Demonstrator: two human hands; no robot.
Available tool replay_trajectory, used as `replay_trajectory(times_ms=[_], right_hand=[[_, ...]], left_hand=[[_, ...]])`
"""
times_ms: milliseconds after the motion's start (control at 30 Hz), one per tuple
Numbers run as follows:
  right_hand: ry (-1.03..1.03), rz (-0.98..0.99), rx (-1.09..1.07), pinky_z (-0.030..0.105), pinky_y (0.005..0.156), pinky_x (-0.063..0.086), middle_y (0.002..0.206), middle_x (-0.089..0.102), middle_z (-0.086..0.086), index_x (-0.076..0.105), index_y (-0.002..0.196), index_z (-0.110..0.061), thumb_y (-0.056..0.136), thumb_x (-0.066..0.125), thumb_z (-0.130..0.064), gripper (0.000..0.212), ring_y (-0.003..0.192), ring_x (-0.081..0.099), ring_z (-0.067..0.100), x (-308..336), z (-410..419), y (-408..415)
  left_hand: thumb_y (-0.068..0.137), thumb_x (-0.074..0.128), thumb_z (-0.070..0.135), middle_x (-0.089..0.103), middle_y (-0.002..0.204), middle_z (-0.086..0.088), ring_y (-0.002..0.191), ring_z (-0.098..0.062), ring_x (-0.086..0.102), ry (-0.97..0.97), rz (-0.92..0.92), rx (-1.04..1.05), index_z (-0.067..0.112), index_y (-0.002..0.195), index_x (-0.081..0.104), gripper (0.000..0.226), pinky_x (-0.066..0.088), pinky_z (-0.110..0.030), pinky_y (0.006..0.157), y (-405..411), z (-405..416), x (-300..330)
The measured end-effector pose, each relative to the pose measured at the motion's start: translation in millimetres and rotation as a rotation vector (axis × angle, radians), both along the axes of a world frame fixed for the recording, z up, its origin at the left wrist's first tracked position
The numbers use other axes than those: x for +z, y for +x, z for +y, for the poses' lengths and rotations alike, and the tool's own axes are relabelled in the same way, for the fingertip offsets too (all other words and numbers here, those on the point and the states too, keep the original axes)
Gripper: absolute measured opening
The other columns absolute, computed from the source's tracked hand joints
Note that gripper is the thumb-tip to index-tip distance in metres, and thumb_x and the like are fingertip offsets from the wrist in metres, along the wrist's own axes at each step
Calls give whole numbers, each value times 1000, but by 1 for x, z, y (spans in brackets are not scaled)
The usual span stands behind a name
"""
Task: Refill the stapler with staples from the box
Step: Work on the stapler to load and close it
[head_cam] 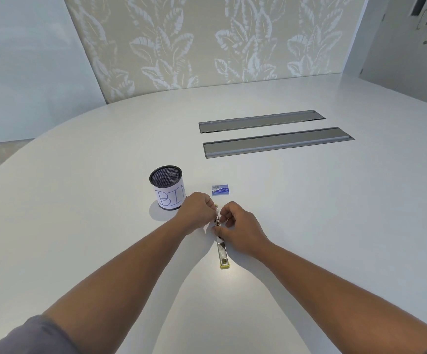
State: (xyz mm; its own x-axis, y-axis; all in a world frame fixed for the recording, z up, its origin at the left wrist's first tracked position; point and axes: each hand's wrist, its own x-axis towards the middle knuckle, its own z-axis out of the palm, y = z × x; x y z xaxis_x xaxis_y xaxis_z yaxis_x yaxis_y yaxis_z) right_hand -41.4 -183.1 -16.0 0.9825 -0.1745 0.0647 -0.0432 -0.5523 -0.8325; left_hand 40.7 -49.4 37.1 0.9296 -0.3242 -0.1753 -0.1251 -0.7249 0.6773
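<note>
Both hands closed on the opened stapler [222,247] lying flat on the bench [309,213]: left hand [196,210] pinching its far end, right hand [240,227] pinching the middle, the near yellow-tipped end free and pointing back between the forearms. Staple box [220,190] shut and untouched just beyond the hands, right of the mesh cup marked BIN [167,187]. Best to hold the far end firmly down with the left, probably clear or slide back the pusher with right fingertips without letting it snap, and confirm the channel empty before reaching forward for the box.
</note>
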Motion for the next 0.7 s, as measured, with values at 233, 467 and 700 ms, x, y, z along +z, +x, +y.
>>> replay_trajectory(times_ms=[233, 467, 700], right_hand=[[-7, -6, -2, 32, 75, 50, 91, 67, -13, 50, 92, -40, 72, 77, -41, 34, 80, 59, 5, -2, 0, 1], [0, -11, -5, 34, 76, 51, 91, 67, -12, 51, 93, -35, 72, 79, -39, 35, 81, 60, 8, -3, -1, 1], [-2, -1, -11, 34, 76, 51, 90, 67, -12, 52, 91, -34, 71, 79, -39, 34, 83, 61, 8, -2, -1, 0]], left_hand=[[69, 75, 2, 58, 59, 3, 50, -12, 45, -85, 113, 45, 15, 71, 64, 18, 33, -20, 48, 1, 2, -2], [77, 67, -3, 64, 66, -1, 62, -17, 52, -128, 164, 32, 4, 85, 73, 12, 41, -24, 59, 6, 5, -1], [68, 75, -1, 69, 68, 2, 66, -14, 58, -24, 127, -77, 7, 76, 74, 11, 46, -25, 61, 5, 3, 5]])
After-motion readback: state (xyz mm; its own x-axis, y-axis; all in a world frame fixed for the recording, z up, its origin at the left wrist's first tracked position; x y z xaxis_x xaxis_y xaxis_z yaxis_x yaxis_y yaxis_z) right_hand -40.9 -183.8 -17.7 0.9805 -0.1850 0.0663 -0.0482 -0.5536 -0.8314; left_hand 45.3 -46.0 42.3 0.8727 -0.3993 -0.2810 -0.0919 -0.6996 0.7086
